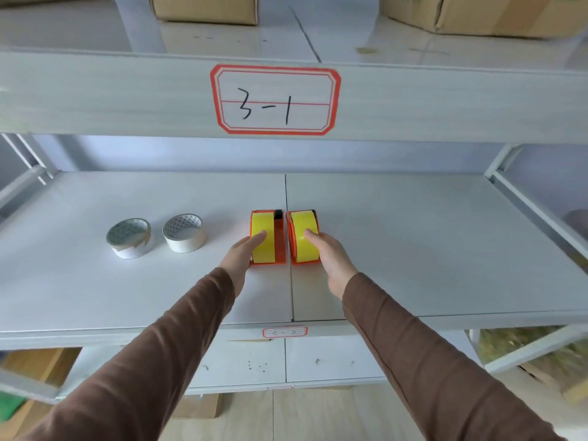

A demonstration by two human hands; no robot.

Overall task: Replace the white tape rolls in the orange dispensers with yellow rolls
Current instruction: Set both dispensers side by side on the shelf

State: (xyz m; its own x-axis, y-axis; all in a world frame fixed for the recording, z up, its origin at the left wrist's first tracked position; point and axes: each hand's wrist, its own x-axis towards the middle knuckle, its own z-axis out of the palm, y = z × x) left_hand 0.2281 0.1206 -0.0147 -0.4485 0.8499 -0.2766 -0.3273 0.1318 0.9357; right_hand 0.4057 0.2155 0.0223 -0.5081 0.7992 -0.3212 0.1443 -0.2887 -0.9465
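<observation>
Two orange dispensers stand side by side in the middle of the white shelf point(413, 243), each holding a yellow roll. My left hand point(243, 254) rests against the left dispenser point(279, 246), thumb on its yellow roll point(263, 224). My right hand point(331, 259) lies against the right dispenser point(291, 240), thumb on its yellow roll point(302, 222). Two white tape rolls lie flat to the left: one point(184, 232) nearer the dispensers and another point(129, 238) farther left with a torn end.
A shelf beam above carries a red-framed label reading 3-1 point(275, 100). Cardboard boxes point(203, 9) sit on the upper shelf. Metal braces point(537, 214) bound the shelf at the right. A small label point(284, 332) marks the front edge.
</observation>
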